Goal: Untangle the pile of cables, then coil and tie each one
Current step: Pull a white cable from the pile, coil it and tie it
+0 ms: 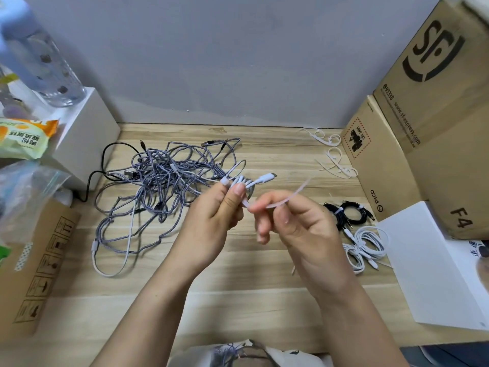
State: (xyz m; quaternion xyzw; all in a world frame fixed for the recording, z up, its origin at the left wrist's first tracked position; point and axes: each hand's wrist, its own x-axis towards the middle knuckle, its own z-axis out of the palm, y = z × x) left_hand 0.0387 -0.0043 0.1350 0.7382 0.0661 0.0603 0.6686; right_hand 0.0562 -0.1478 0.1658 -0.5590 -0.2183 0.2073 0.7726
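We observe a wooden table (pixel 238 300) backed by a grey wall (pixel 225 54). On our right stand stacked cardboard boxes (pixel 434 107), the largest items present, with a white box (pixel 434 268) lying flat in front of them. On our left we note a smaller cardboard box (pixel 37 266), a white block (pixel 87 133) carrying a clear bottle (pixel 39 56), and a snack packet (pixel 23 139).

The pile of cables (pixel 164 176) lies on the table left of centre: braided grey-purple leads in loose overlapping loops, with a black lead (pixel 105 165) running out at its left edge. It remains tangled.

Our left hand (pixel 211 223) is raised above the table just right of the pile. Its thumb and fingers are curled and pressed together around a small coiled white cable (pixel 248 184), whose connector juts out to the right. Our right hand (pixel 296 223) is held close beside it; thumb and forefinger pinch a pale cable tie (pixel 288 197) that runs from the coil up and to the right, the other fingers loosely curled below.

At the right edge, near the boxes, we record tied black coils (pixel 346 213) and, just in front of them, tied white coils (pixel 365 245). Spare white ties (pixel 330 154) lie loose at the far right of the table.
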